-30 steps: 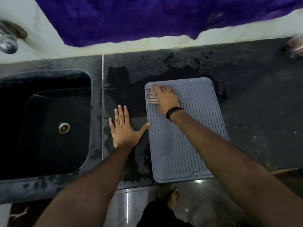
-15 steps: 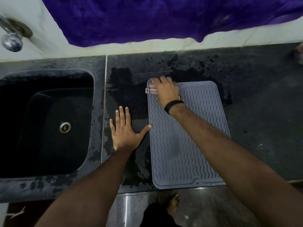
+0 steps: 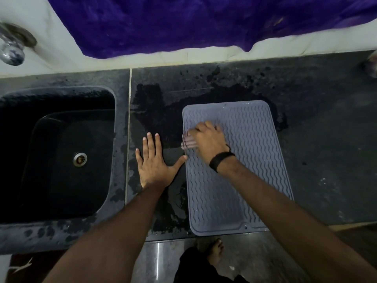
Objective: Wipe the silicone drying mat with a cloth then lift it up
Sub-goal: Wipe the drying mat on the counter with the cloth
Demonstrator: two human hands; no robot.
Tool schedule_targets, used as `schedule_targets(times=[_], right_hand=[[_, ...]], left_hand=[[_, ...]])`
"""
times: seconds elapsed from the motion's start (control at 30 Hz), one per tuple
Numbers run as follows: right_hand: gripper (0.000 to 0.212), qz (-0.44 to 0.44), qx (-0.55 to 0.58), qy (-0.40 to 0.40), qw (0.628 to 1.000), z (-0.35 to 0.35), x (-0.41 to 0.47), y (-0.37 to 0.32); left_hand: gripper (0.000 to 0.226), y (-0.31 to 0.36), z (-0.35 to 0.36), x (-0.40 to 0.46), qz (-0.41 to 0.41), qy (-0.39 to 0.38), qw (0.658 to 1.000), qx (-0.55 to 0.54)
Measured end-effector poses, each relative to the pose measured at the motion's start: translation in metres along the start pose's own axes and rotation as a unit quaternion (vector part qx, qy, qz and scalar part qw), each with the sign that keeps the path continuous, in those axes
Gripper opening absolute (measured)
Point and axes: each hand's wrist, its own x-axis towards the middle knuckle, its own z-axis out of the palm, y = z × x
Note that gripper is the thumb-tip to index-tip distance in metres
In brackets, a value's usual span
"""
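A grey silicone drying mat [image 3: 248, 180] with a wavy ribbed surface lies flat on the dark wet counter [image 3: 318, 164]. My right hand [image 3: 210, 142] presses a small striped cloth [image 3: 187, 142] onto the mat's upper left part, by its left edge; most of the cloth is hidden under the palm. My left hand [image 3: 153, 164] lies flat on the counter with fingers spread, its thumb tip touching the mat's left edge.
A black sink [image 3: 59, 152] with a metal drain [image 3: 80, 159] sits to the left, a tap [image 3: 11, 48] above it. Purple fabric [image 3: 193, 23] hangs over the white back wall. The counter's front edge is just below the mat; my bare foot [image 3: 216, 252] stands on the floor.
My right hand has drawn the cloth down the mat's left side from the top left corner toward me. The left hand stays put.
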Motion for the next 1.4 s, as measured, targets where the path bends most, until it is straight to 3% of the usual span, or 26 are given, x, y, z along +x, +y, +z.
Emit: schedule_targets(times=[0.1,0.23,0.57,0.73,0.9,1.2,1.4], right_hand=[[0.054,0.041,-0.034,0.027,0.998,-0.015,0.043,0.017],[0.055,0.085,-0.044,-0.017,0.995,-0.011,0.070,0.033],[0.065,0.049,-0.038,-0.045,0.997,0.012,-0.041,0.008],[0.058,0.073,-0.016,0.035,0.997,-0.007,0.011,0.016],[0.055,0.074,-0.032,-0.008,0.997,0.000,0.058,0.014],[0.062,0.025,-0.030,-0.021,0.999,0.017,-0.031,0.000],[0.060,0.063,-0.018,0.039,0.997,-0.010,0.045,0.007]], left_hand=[[0.123,0.000,0.000,0.001,-0.002,-0.008,1.000,-0.004],[0.124,0.001,0.000,0.002,-0.004,-0.009,1.000,-0.007],[0.123,0.002,-0.001,0.000,0.001,0.001,1.000,-0.007],[0.124,0.002,-0.004,-0.001,-0.003,-0.016,1.000,-0.002],[0.124,0.003,-0.007,-0.002,-0.002,-0.019,1.000,-0.003],[0.125,0.002,-0.004,-0.002,0.004,-0.011,1.000,-0.007],[0.125,0.003,-0.004,0.000,0.000,-0.015,1.000,-0.013]])
